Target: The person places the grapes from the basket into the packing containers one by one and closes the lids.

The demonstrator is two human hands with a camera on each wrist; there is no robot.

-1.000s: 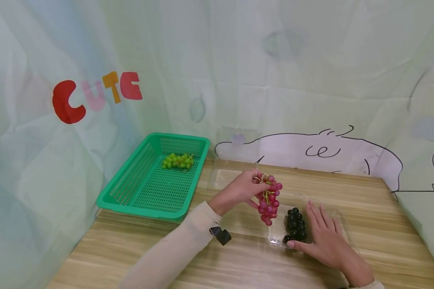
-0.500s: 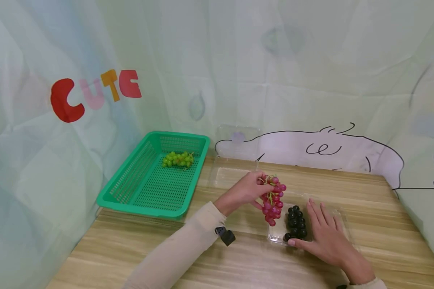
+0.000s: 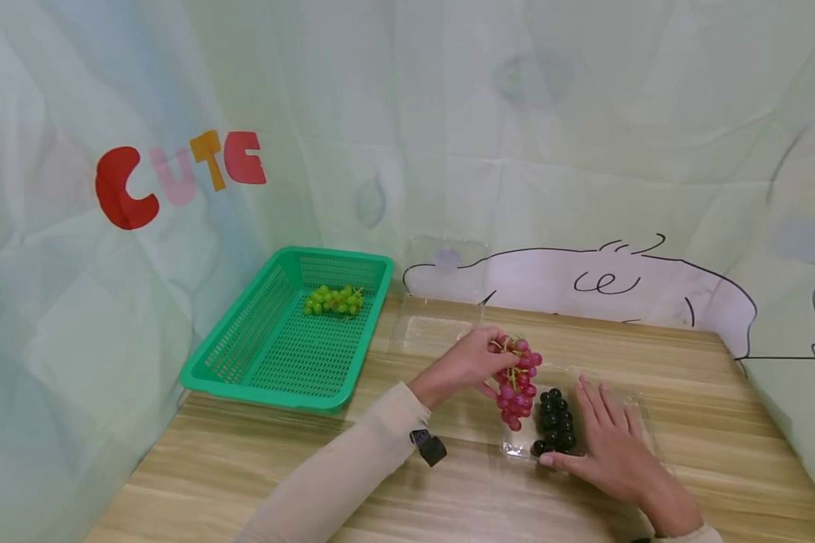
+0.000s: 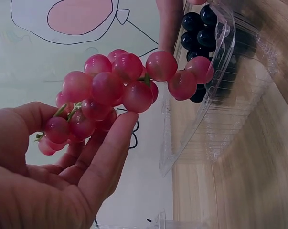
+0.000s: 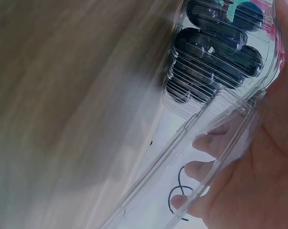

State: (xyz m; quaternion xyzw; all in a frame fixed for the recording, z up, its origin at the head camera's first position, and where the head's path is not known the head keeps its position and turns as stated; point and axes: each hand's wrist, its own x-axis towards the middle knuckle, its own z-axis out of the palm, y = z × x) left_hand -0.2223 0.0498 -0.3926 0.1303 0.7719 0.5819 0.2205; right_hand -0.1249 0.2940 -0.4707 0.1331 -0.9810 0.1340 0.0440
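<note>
A bunch of red grapes [image 3: 520,388] hangs from my left hand [image 3: 467,366], whose thumb and fingers pinch it near the stem. It is over the left part of a clear plastic clamshell box [image 3: 516,446], above the table. Inside that box lies a bunch of black grapes [image 3: 555,422]. My right hand [image 3: 614,452] lies with fingers extended across the box's right side, its thumb at the near edge by the black grapes. In the right wrist view the fingers show behind the clear lid [image 5: 182,164]. The left wrist view has the red grapes [image 4: 108,86] close up, beside the box wall.
A green plastic basket [image 3: 361,354] stands at the left on the wooden table [image 3: 448,490], with a bunch of green grapes [image 3: 334,302] in it. Behind my left hand a second clear box [image 3: 407,332] sits with its lid raised. Printed cloth walls [image 3: 441,151] close in the table.
My left hand has moved rightward and slightly nearer with the red grapes, bringing them over the box's left side. My right hand keeps its place on the box.
</note>
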